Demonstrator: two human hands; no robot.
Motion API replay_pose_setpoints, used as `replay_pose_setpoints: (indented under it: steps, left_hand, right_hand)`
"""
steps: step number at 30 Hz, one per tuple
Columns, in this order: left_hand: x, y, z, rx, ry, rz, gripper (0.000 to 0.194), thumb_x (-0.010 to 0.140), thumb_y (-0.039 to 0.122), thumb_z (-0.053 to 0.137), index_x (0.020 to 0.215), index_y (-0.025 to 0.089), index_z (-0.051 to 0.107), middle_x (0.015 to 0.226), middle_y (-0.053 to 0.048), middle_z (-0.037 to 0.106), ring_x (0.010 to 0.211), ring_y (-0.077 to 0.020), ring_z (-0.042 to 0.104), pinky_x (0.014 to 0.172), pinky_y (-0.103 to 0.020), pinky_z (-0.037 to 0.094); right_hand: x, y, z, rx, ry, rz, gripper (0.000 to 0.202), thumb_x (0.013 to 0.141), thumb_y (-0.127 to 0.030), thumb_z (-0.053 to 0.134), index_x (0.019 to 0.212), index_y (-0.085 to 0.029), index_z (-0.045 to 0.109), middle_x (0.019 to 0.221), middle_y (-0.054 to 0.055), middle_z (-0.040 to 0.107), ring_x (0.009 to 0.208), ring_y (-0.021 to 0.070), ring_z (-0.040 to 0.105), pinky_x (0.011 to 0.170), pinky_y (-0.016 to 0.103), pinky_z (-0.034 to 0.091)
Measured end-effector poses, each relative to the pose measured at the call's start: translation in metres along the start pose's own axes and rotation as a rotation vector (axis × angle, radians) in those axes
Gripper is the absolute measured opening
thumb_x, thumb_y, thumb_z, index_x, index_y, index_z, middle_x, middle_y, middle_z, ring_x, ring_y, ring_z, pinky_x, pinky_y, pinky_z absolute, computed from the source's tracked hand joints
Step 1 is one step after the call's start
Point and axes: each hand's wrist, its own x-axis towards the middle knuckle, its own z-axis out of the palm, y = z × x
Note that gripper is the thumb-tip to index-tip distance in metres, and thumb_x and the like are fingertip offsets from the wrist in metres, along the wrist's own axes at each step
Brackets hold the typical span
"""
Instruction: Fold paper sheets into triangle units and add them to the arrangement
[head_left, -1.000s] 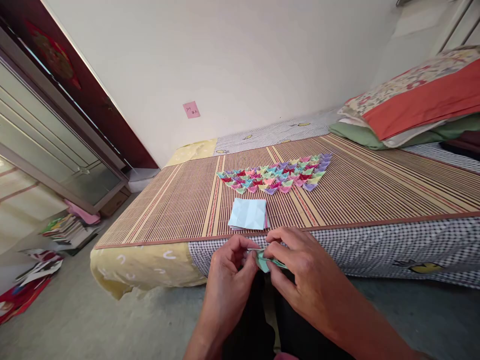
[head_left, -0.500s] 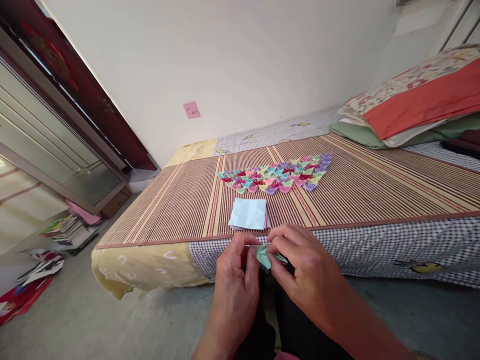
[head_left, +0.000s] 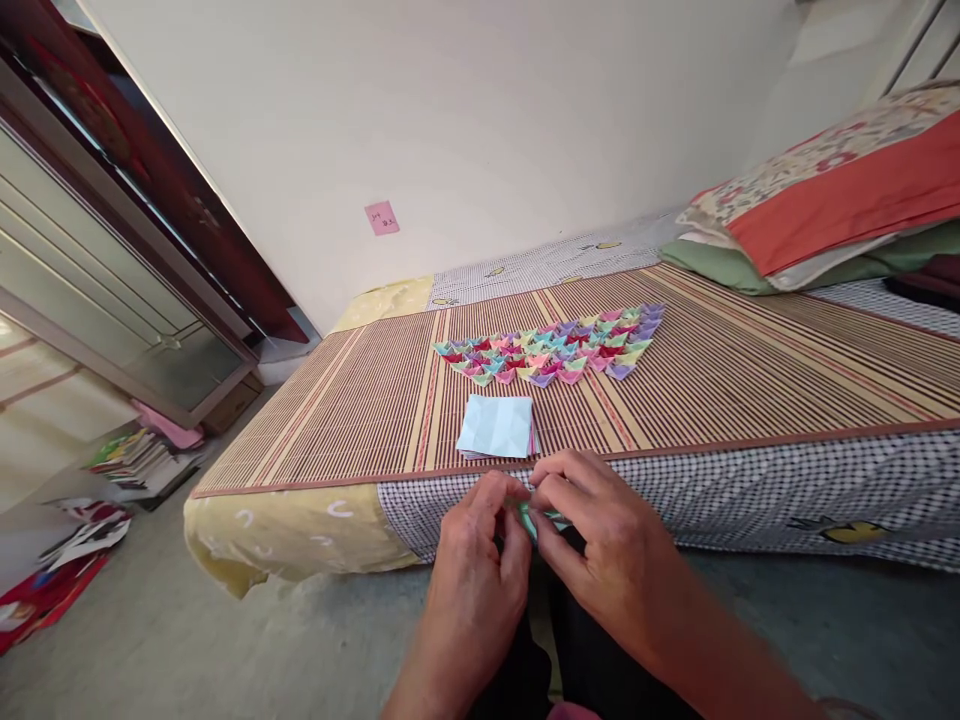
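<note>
Between my fingertips is a small piece of folded green paper (head_left: 529, 522), mostly hidden by the fingers. My left hand (head_left: 480, 560) pinches its left end with thumb and forefinger. On the other end, my right hand (head_left: 592, 525) is closed in a pinch too. Both hands are over my lap, just in front of the bed's edge. Beyond them, a stack of square paper sheets (head_left: 496, 427), pale blue on top, lies near the mat's front edge. Farther back, several rows of small folded paper boats (head_left: 551, 345) in many colours stand close together.
A striped mat (head_left: 360, 410) covers the bed, with a checked sheet (head_left: 750, 480) hanging over its front. Pillows and folded bedding (head_left: 840, 200) are piled at the right. Books (head_left: 131, 455) lie on the left, beside a glazed door (head_left: 112, 260).
My hands have drawn closer together around the green paper, so less of it shows. The left hand has shifted slightly to the right. The stack and the boats have stayed put.
</note>
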Motion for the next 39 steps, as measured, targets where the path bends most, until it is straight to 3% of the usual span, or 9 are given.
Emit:
replay_pose_setpoints:
  steps: [7,12,19,30,35,39]
  left_hand:
    - [0.001,0.001,-0.003,-0.167,-0.132,-0.161,0.018,0.089,0.009,0.058,0.095,0.021,0.070,0.077,0.003,0.063,0.066,-0.0131,0.053,0.062,-0.024,0.040]
    - [0.000,-0.006,0.001,-0.247,-0.050,-0.258,0.009,0.091,0.018,0.062,0.083,0.019,0.067,0.070,0.003,0.057,0.060,-0.0120,0.045,0.056,-0.023,0.036]
    - [0.003,-0.002,0.002,-0.228,0.007,-0.177,0.017,0.095,0.018,0.061,0.087,0.019,0.076,0.081,-0.002,0.068,0.071,-0.0155,0.063,0.063,-0.024,0.049]
    - [0.002,-0.001,0.003,-0.074,-0.012,-0.034,0.027,0.099,0.011,0.056,0.097,0.022,0.080,0.089,-0.003,0.072,0.077,-0.0167,0.064,0.071,-0.027,0.051]
    - [0.002,-0.001,0.004,-0.064,0.003,-0.010,0.026,0.095,0.005,0.060,0.090,0.021,0.079,0.085,-0.002,0.069,0.079,-0.0163,0.065,0.072,-0.026,0.050]
    - [0.002,-0.003,0.004,-0.046,0.056,0.011,0.026,0.095,0.005,0.058,0.091,0.021,0.078,0.087,-0.002,0.069,0.077,-0.0158,0.065,0.069,-0.025,0.049]
  right_hand:
    - [-0.002,0.004,-0.002,0.102,0.010,0.046,0.024,0.087,0.002,0.054,0.081,-0.021,0.057,0.093,0.006,0.063,0.086,0.0225,0.063,0.076,0.036,0.054]
    - [-0.003,0.006,-0.002,0.211,-0.013,0.066,0.023,0.089,0.001,0.054,0.089,-0.021,0.060,0.095,0.005,0.065,0.091,0.0213,0.064,0.079,0.036,0.055]
    - [-0.002,0.007,-0.006,0.122,0.060,0.011,0.023,0.092,0.000,0.052,0.091,-0.022,0.059,0.097,0.006,0.067,0.092,0.0225,0.065,0.081,0.038,0.056]
    - [-0.002,0.008,0.001,-0.004,0.084,-0.026,0.024,0.089,0.003,0.052,0.084,-0.021,0.053,0.089,0.007,0.066,0.085,0.0241,0.064,0.075,0.038,0.053]
    - [-0.002,0.006,0.003,-0.002,0.067,-0.011,0.024,0.090,0.002,0.050,0.084,-0.021,0.052,0.087,0.006,0.064,0.084,0.0240,0.063,0.075,0.039,0.053]
    - [-0.003,0.005,0.002,0.029,0.114,-0.001,0.020,0.093,-0.002,0.052,0.096,-0.022,0.056,0.096,0.007,0.066,0.091,0.0242,0.064,0.081,0.039,0.055]
